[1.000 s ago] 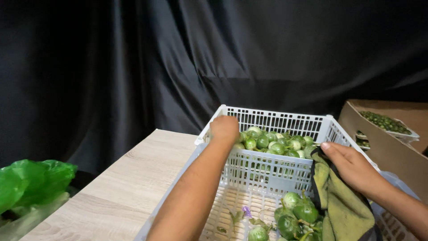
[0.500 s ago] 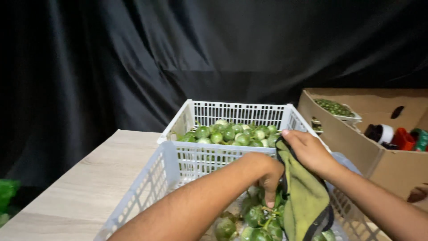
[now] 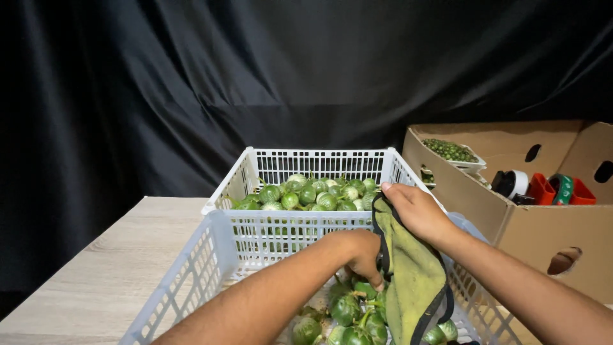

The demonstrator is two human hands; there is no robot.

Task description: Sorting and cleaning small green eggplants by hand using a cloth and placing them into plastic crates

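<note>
Head view: right hand (image 3: 418, 211) grips yellow-green cloth (image 3: 412, 281), left hand (image 3: 361, 252) pinches eggplants (image 3: 348, 310) beside brown carton (image 3: 511, 191).

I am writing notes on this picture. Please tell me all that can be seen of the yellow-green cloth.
The yellow-green cloth looks like soft, worn fabric with a dark edge trim. The right hand pinches its top end, so it hangs down, creased, into the near white basket. Its lower part lies against the round green vegetables. The left hand is close beside it.
</note>
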